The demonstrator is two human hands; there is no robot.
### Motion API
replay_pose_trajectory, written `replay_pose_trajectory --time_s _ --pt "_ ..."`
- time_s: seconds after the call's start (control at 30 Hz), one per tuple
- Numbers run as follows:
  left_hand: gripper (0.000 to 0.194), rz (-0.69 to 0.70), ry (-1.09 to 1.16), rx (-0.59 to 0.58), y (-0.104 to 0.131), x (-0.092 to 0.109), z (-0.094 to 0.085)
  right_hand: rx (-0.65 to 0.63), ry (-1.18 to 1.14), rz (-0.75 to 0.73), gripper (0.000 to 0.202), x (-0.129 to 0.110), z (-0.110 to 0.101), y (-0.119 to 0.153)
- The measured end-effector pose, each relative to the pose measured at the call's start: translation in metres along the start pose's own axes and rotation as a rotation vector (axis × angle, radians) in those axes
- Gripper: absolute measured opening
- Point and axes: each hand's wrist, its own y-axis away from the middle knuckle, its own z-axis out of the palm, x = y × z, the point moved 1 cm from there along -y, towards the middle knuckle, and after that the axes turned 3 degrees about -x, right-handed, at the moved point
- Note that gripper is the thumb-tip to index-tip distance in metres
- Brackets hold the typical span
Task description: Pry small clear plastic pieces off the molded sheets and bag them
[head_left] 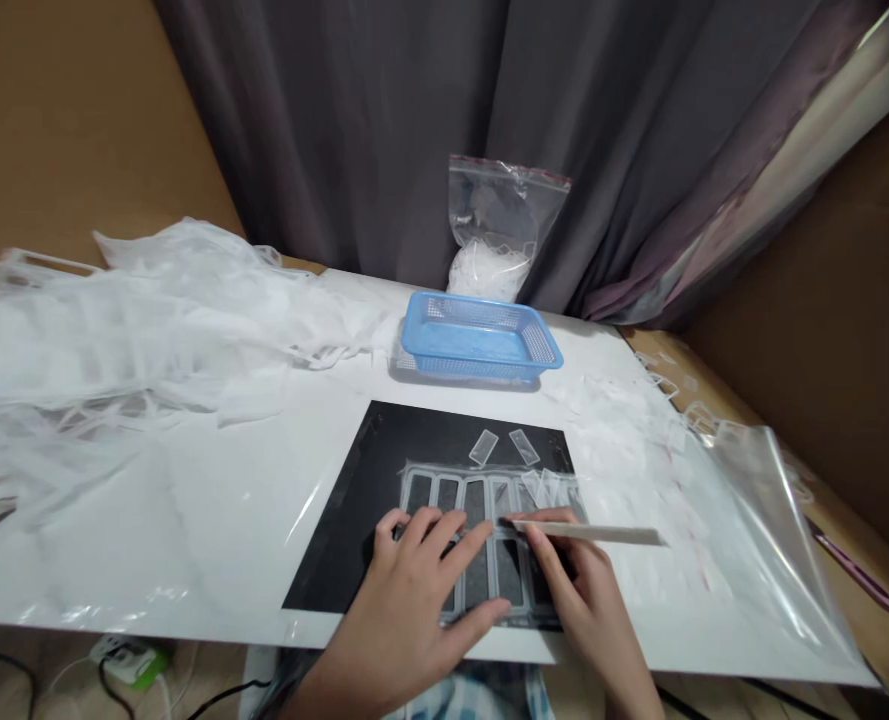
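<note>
A translucent sheet with rows of rectangular cutouts [490,580] lies on a black mat [339,540]. My left hand [414,585] rests on this sheet, its fingers spread and holding nothing. Between the thumb and fingers of my right hand [586,585] is a thin, flat, pale stick [624,535]. Its left end reaches to the sheet near one of the cutouts; the exact contact is hidden by my fingers. Two small clear rectangular pieces, one on the left [484,447] and one on the right [523,447], lie above the sheet. More such pieces [541,489] overlap its upper right part.
Behind the mat stands a blue basket [481,365], with a zip bag of white pieces [493,260] behind it. White sheet scraps [151,330] are heaped at left. Clear pieces and film [751,530] cover the right side. A pink tool [856,570] lies far right.
</note>
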Motion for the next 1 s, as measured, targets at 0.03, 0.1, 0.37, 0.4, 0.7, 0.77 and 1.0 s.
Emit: replay_pose_trajectory --time_s 0.03,0.1,0.37,0.4,0.7,0.77,1.0 --pt "0.049 0.0 -0.012 -0.007 0.001 -0.001 0.0 -0.005 -0.005 0.004 0.024 -0.001 0.0 0.0" --pt "0.048 0.01 -0.03 -0.007 0.001 -0.001 0.0 -0.015 -0.007 0.001 0.022 -0.002 0.0 0.0" --pt "0.044 0.024 -0.026 -0.037 0.001 0.003 0.002 -0.029 0.005 -0.04 0.019 -0.001 0.001 0.0" --pt "0.044 0.022 -0.023 -0.038 0.001 0.003 0.002 -0.028 0.006 -0.04 0.018 -0.001 0.001 0.0" --pt "0.042 0.012 -0.022 -0.048 0.002 0.0 0.003 -0.031 0.055 -0.085 0.018 -0.005 0.0 -0.001" --pt "0.043 0.017 -0.033 -0.048 0.001 -0.002 0.005 -0.028 0.062 -0.095 0.019 -0.008 0.0 -0.002" --pt "0.038 0.025 -0.061 0.006 -0.002 -0.013 0.014 0.136 0.047 0.004 0.018 -0.011 0.001 -0.006"
